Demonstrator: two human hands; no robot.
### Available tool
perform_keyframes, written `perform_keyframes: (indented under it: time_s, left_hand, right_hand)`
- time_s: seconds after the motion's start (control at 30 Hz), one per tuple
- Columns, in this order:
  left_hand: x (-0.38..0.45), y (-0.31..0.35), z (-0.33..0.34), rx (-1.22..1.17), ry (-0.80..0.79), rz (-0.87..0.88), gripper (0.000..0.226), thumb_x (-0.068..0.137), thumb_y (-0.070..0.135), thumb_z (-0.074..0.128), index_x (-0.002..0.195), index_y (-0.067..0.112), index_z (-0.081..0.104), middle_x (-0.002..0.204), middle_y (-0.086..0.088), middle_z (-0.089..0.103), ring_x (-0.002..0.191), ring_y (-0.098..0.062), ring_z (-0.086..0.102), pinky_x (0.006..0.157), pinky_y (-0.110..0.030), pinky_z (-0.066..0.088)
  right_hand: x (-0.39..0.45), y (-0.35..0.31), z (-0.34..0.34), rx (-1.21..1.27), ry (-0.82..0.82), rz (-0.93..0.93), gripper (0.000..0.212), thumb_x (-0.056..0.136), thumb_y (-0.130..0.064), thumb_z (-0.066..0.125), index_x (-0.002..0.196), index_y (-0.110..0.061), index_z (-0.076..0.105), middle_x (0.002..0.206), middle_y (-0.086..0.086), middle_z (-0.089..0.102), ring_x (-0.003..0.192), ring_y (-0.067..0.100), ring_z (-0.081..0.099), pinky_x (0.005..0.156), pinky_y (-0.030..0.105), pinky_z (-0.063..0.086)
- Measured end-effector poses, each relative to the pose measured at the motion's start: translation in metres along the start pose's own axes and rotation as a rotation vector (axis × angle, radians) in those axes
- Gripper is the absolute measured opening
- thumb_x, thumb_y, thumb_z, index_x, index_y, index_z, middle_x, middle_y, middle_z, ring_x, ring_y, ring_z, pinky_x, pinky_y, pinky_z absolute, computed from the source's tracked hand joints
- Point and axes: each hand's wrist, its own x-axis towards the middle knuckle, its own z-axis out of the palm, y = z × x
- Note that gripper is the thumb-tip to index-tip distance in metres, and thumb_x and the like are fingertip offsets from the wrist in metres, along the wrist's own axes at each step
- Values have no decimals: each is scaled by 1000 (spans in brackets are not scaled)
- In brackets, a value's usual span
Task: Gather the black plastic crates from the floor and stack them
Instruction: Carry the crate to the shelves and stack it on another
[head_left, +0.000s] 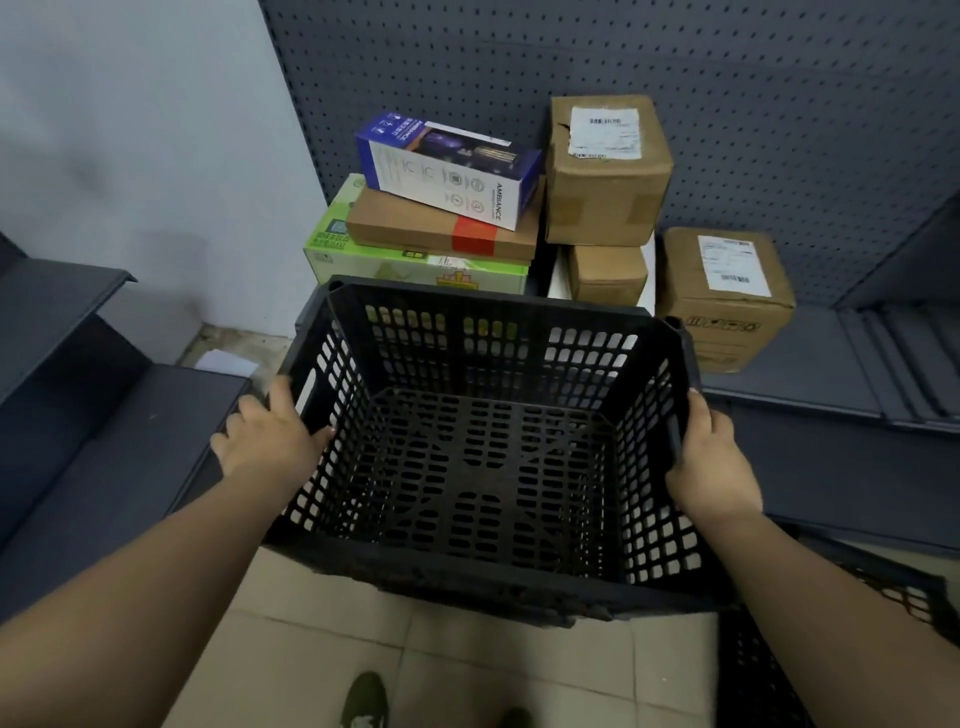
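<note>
Crate (483, 447) gripped at both side rims by my left hand (270, 441) and right hand (709, 457); I advise keeping it level above the second crate (883, 603).

"AMBIANCE" on the side of the blue-and-white box (448, 171)

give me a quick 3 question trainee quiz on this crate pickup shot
1. True or false: both hands grip the black crate by its side rims.
2. What is inside the crate? A) boxes B) nothing C) a shoe
3. Which box lies on top of the pile behind the crate's left half?

Key:
1. True: left hand and right hand each hold a rim.
2. B
3. The blue and white box.
</note>
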Motion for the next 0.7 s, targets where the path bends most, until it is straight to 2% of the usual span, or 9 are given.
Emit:
perform_keyframes:
  time_s: [0.07,0.13,0.2,0.23,0.33,0.43,0.5,0.57,0.7]
  left_hand:
    - [0,1,-1,5,-29,19,81,83,58,55,143,22,14,135,-24,37,123,-42,38,98,-54,34]
    - [0,2,-1,-3,-37,52,81,84,59,53,145,25,13,141,-23,31,128,-41,31,102,-55,32]
    - [-6,7,0,-23,-3,98,77,84,60,50,146,27,16,148,-21,24,135,-39,23,107,-56,25]
    - [-12,11,0,-36,20,145,75,85,63,46,145,28,20,150,-18,23,137,-37,20,109,-56,22]
    - [-41,22,10,-141,-18,418,76,82,75,28,143,30,29,147,-10,34,136,-30,26,110,-47,23]
    - [-74,27,16,-233,-260,676,85,74,85,15,141,36,31,141,1,44,130,-19,38,107,-39,33]
    - [-85,26,14,-171,-369,802,87,70,88,10,138,39,34,137,9,47,125,-12,44,103,-34,36]
    - [-87,23,8,-102,-433,873,89,67,88,9,136,39,39,133,13,50,122,-10,47,99,-30,37]
    - [-85,11,4,-23,-469,953,82,70,85,13,129,40,46,127,14,54,115,-8,51,88,-24,41]
  right_hand:
    - [0,-2,0,-61,-3,28,88,83,1,55,151,-21,4,144,13,26,104,35,51,64,39,44]
    - [-1,-4,1,-177,17,30,83,85,-4,55,151,-17,6,148,14,23,121,35,40,83,44,45]
    - [-5,-9,0,-289,79,-20,72,87,-18,58,148,-15,20,152,15,20,133,36,26,105,48,33]
    - [-9,-15,0,-281,107,-70,66,87,-26,59,145,-16,30,152,14,22,135,35,23,108,48,28]
    - [-42,-43,11,-123,69,-294,50,89,-46,53,132,-22,53,145,5,40,130,26,39,105,41,35]
    - [-89,-75,35,-60,9,-460,58,85,-68,38,118,-28,64,132,-1,55,120,22,52,100,38,41]
    - [-114,-93,46,-44,-161,-484,85,73,-86,15,123,-33,59,135,-8,50,123,17,48,101,36,39]
    - [-127,-99,54,-101,-310,-494,99,60,-87,4,130,-36,51,135,-14,45,122,15,45,99,35,38]
    - [-127,-97,59,-198,-286,-520,99,56,-84,-1,127,-37,51,123,-12,53,114,15,50,87,31,41]
